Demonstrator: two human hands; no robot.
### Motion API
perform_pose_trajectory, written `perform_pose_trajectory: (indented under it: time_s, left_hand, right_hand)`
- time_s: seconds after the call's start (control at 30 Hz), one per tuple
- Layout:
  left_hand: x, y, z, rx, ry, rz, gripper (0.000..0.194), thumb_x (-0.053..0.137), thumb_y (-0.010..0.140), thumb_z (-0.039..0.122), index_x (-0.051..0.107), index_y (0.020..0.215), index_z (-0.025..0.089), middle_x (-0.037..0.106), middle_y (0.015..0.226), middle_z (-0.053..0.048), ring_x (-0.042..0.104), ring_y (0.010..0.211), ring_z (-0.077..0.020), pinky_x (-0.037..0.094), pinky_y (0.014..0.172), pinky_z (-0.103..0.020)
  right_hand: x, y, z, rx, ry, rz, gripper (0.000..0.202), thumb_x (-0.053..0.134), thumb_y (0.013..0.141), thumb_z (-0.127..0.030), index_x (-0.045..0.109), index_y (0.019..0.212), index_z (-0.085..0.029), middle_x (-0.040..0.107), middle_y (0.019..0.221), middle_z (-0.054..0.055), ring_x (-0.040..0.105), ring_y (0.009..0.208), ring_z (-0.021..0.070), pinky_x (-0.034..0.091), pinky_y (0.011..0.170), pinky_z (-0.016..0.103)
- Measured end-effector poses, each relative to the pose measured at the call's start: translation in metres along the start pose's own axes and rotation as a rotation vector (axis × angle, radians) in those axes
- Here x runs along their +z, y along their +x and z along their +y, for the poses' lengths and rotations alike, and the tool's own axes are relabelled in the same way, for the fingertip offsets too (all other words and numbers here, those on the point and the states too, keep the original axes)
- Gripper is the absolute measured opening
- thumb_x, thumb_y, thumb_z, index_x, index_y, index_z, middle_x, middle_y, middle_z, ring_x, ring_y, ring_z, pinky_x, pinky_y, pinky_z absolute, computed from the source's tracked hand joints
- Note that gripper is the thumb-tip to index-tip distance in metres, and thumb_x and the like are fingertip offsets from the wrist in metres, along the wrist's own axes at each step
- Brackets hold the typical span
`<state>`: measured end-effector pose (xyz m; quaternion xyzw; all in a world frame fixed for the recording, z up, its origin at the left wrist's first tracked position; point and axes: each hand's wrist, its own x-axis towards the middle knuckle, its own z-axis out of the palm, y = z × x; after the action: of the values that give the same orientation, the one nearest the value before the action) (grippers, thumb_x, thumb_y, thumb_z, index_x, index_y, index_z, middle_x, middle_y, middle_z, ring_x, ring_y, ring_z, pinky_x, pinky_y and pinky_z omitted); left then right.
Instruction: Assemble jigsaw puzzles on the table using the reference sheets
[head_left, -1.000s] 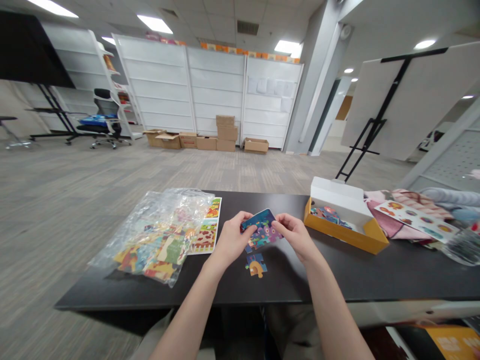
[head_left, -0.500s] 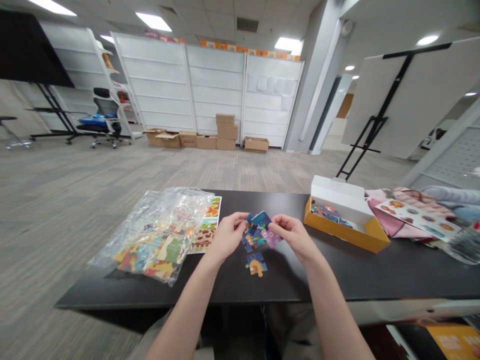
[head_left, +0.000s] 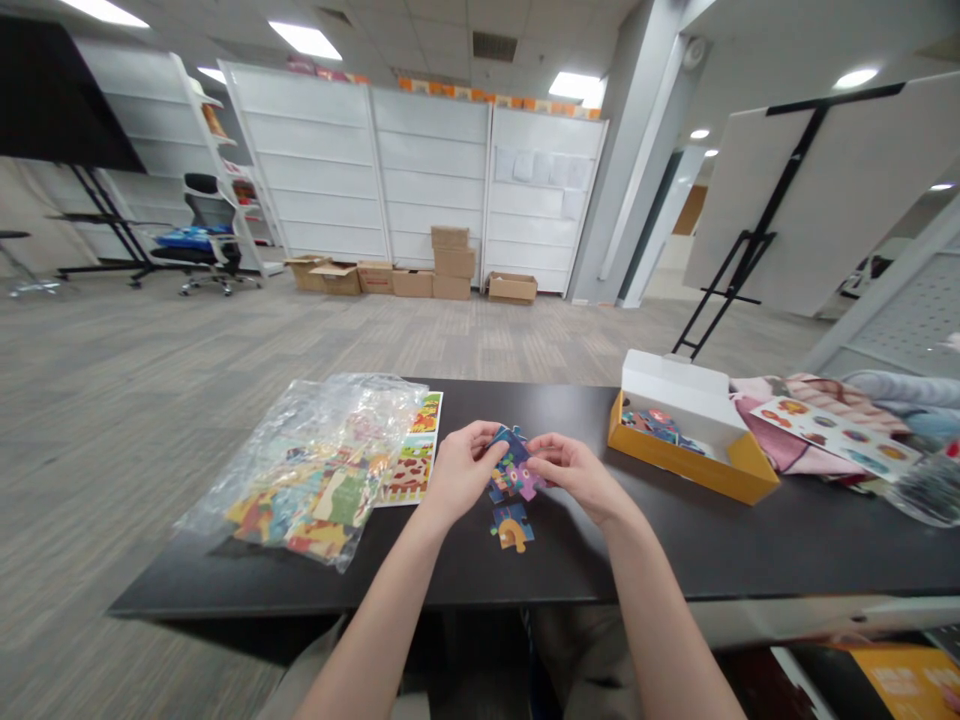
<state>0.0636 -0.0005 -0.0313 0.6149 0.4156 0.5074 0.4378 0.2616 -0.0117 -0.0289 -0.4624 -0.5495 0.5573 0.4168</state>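
Dark blue puzzle pieces [head_left: 513, 466] with pink and green pictures are between my two hands, above the black table. My left hand [head_left: 466, 468] pinches them at their left and top edge. The fingers of my right hand [head_left: 570, 470] are closed at their right edge, on the pink part. Just below, a separate blue puzzle piece [head_left: 512, 528] with an orange shape lies flat on the table. How many pieces overlap in my hands I cannot tell.
On the left, a clear plastic bag [head_left: 315, 470] of colourful pieces partly covers a picture sheet [head_left: 417, 450]. An open yellow box [head_left: 690, 462] holding more pieces stands at the right, beside pink cloths [head_left: 780, 432] and a sticker sheet [head_left: 836, 437]. The black table's [head_left: 300, 590] front edge is near me.
The held pieces have shifted slightly left and now overlap more closely. My right hand has moved a little left, and my left thumb now lies further over the pieces.
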Motion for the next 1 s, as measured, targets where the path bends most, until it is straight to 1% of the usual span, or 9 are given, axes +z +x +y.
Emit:
perform_pose_trajectory:
  time_s: [0.13, 0.33, 0.5, 0.57, 0.67, 0.77, 0.87, 0.93, 1.0]
  left_hand:
    - [-0.001, -0.001, 0.002, -0.016, -0.002, -0.013, 0.018, 0.070, 0.082, 0.025, 0.069, 0.097, 0.016, 0.079, 0.094, -0.008, 0.077, 0.090, -0.0235, 0.062, 0.085, -0.037]
    - [-0.001, -0.003, 0.005, -0.069, -0.084, 0.007, 0.027, 0.075, 0.079, 0.033, 0.071, 0.097, 0.014, 0.079, 0.094, -0.009, 0.077, 0.088, -0.0233, 0.062, 0.084, -0.036]
    - [-0.001, -0.002, 0.007, -0.153, -0.144, 0.011, 0.028, 0.078, 0.076, 0.035, 0.070, 0.093, 0.014, 0.078, 0.085, -0.008, 0.075, 0.075, -0.0215, 0.062, 0.067, -0.031]
    - [-0.002, -0.003, 0.008, -0.164, -0.165, -0.002, 0.028, 0.077, 0.077, 0.035, 0.069, 0.093, 0.014, 0.078, 0.085, -0.007, 0.075, 0.074, -0.0210, 0.061, 0.065, -0.030]
    - [-0.004, -0.002, 0.006, -0.097, -0.115, -0.002, 0.024, 0.074, 0.080, 0.033, 0.068, 0.094, 0.015, 0.078, 0.087, -0.008, 0.076, 0.079, -0.0212, 0.062, 0.071, -0.031]
    - [-0.006, -0.001, 0.000, 0.003, 0.062, 0.039, 0.016, 0.070, 0.082, 0.029, 0.067, 0.093, 0.017, 0.078, 0.087, -0.006, 0.076, 0.083, -0.0213, 0.061, 0.078, -0.033]
    - [-0.007, 0.000, -0.003, 0.010, 0.155, 0.081, 0.013, 0.070, 0.082, 0.026, 0.068, 0.091, 0.018, 0.077, 0.085, -0.006, 0.075, 0.081, -0.0217, 0.061, 0.078, -0.034]
    - [-0.007, -0.001, 0.000, -0.043, 0.072, 0.048, 0.016, 0.071, 0.082, 0.028, 0.069, 0.093, 0.017, 0.077, 0.086, -0.007, 0.075, 0.081, -0.0217, 0.061, 0.074, -0.032]
    - [-0.006, -0.003, 0.005, -0.112, -0.060, -0.040, 0.023, 0.073, 0.082, 0.033, 0.070, 0.096, 0.015, 0.078, 0.090, -0.009, 0.075, 0.081, -0.0212, 0.060, 0.069, -0.030]
  right_hand:
    - [-0.002, -0.001, -0.003, -0.035, -0.034, -0.003, 0.040, 0.089, 0.064, -0.046, 0.068, 0.082, -0.017, 0.069, 0.068, -0.001, 0.059, 0.060, 0.0118, 0.043, 0.060, 0.025]
    - [-0.003, -0.003, -0.005, -0.112, -0.024, 0.000, 0.035, 0.087, 0.068, -0.045, 0.072, 0.082, -0.017, 0.072, 0.074, 0.001, 0.063, 0.065, 0.0141, 0.049, 0.067, 0.029]
    - [-0.002, -0.004, -0.006, -0.176, -0.012, 0.011, 0.029, 0.087, 0.070, -0.042, 0.074, 0.083, -0.019, 0.073, 0.076, 0.002, 0.064, 0.066, 0.0151, 0.051, 0.068, 0.030]
    - [-0.002, -0.004, -0.005, -0.207, -0.015, 0.016, 0.028, 0.086, 0.072, -0.041, 0.074, 0.084, -0.019, 0.074, 0.077, 0.002, 0.065, 0.067, 0.0154, 0.052, 0.069, 0.030]
    - [-0.001, -0.003, -0.004, -0.200, -0.018, 0.017, 0.028, 0.085, 0.073, -0.042, 0.075, 0.085, -0.019, 0.074, 0.077, 0.003, 0.065, 0.067, 0.0157, 0.052, 0.069, 0.031]
    - [-0.001, -0.003, -0.005, -0.168, 0.016, 0.031, 0.031, 0.087, 0.071, -0.044, 0.075, 0.085, -0.019, 0.075, 0.077, 0.003, 0.064, 0.067, 0.0157, 0.051, 0.068, 0.030]
    - [-0.002, -0.004, -0.007, -0.178, 0.085, 0.058, 0.032, 0.088, 0.069, -0.044, 0.076, 0.084, -0.020, 0.074, 0.078, 0.003, 0.063, 0.067, 0.0154, 0.050, 0.067, 0.029]
    - [-0.003, -0.004, -0.007, -0.206, 0.114, 0.075, 0.031, 0.089, 0.069, -0.043, 0.075, 0.084, -0.020, 0.073, 0.078, 0.003, 0.063, 0.069, 0.0151, 0.050, 0.068, 0.029]
    - [-0.002, -0.003, -0.006, -0.229, 0.106, 0.101, 0.030, 0.089, 0.069, -0.043, 0.075, 0.083, -0.020, 0.071, 0.076, 0.002, 0.062, 0.069, 0.0148, 0.049, 0.068, 0.028]
